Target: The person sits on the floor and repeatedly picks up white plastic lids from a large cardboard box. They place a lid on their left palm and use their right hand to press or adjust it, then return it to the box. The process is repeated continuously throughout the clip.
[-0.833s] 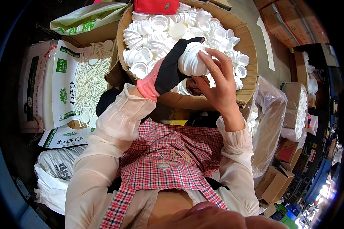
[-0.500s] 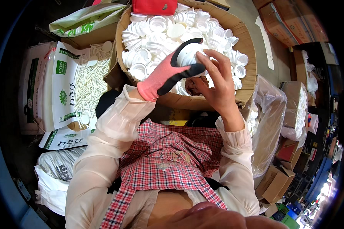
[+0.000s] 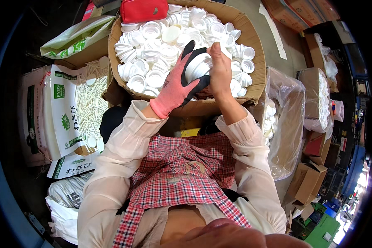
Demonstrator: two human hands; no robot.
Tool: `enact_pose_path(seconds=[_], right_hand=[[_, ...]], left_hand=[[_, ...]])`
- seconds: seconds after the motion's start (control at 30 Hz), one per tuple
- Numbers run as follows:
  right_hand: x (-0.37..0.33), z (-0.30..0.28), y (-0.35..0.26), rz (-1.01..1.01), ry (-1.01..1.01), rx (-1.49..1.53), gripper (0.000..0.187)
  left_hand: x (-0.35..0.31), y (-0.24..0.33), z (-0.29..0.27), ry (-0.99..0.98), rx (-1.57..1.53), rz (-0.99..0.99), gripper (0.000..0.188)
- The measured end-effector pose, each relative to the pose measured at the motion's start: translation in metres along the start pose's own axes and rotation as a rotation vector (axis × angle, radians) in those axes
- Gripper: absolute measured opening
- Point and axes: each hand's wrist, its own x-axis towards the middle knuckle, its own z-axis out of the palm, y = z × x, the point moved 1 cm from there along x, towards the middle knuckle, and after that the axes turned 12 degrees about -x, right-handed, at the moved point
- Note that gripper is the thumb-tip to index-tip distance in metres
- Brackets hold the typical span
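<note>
White ridged plastic lids point(image 3: 198, 68), seemingly nested together, are held between my two hands above a large carton. My left hand point(image 3: 178, 84), in a pink glove with black fingers and palm, is closed round them from the left. My bare right hand point(image 3: 221, 70) grips their right side, thumb pointing up; its other fingers are mostly hidden. Below and behind the hands lies a heap of loose white plastic lids point(image 3: 155, 76), filling the round-edged cardboard carton point(image 3: 255, 49).
A red pouch point(image 3: 144, 10) rests on the carton's far edge. At left, a box lined with a printed white bag point(image 3: 64, 101) holds thin white sticks point(image 3: 89, 97). Plastic-lined boxes point(image 3: 287, 124) stand at right, beside an open cardboard box point(image 3: 308, 182).
My right hand has turned and closed against the lids, where its fingers were spread before. Both hands have shifted slightly left in view, as has the whole scene.
</note>
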Motion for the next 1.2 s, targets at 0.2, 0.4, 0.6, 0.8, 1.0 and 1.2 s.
enact_pose_path(seconds=[0.2, 0.4, 0.6, 0.8, 1.0, 1.2], right_hand=[[0.003, 0.005, 0.005, -0.013, -0.056, 0.045, 0.055], [0.021, -0.022, 0.013, 0.21, -0.395, 0.651, 0.071], [-0.003, -0.055, 0.022, 0.109, -0.408, 0.343, 0.034], [-0.038, -0.256, 0.105, 0.21, 0.396, 0.369, 0.029], [-0.172, -0.387, 0.388, 0.987, 0.76, 0.156, 0.041], [-0.185, -0.389, 0.434, 1.053, 1.009, 0.06, 0.04]], left_hand=[[0.003, -0.018, -0.005, -0.027, -0.122, -0.032, 0.066], [0.019, 0.006, -0.011, -0.085, -1.203, -0.327, 0.064], [0.017, -0.007, -0.007, -0.121, -0.883, -0.384, 0.069], [0.025, -0.021, -0.026, -0.083, -0.601, -0.454, 0.057], [0.026, -0.036, -0.003, -0.156, -0.44, -0.598, 0.046], [0.03, -0.053, -0.02, -0.107, -0.509, -0.619, 0.046]])
